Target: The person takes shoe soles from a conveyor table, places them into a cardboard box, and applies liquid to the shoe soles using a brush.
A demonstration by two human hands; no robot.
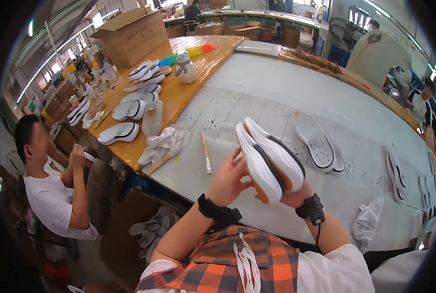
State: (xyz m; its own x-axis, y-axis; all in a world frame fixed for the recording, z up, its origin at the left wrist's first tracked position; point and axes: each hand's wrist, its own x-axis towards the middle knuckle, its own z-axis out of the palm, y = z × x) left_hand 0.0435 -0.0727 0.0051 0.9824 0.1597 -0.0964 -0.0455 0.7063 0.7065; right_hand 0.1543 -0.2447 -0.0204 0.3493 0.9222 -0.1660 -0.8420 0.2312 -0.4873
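Observation:
Over the near part of the pale table I hold a pair of white shoe soles (261,163) with black and tan bands, pressed side by side and tilted. My left hand (231,179) is closed on their left side, fingertips against the edge. My right hand (298,194) grips their near end from the right; the soles hide most of its fingers. Beyond, to the right, another pair of white soles (316,141) with small holes lies overlapped on the table. A brush (206,154) with a wooden handle lies to the left of my hands, beside a crumpled white cloth (166,145).
On the orange-covered table (213,58) at left stand several soles (129,110), a jar (184,71) and a cardboard box (132,36). A seated co-worker (57,190) is at far left. More soles (396,173) and a white cloth (367,219) lie at right.

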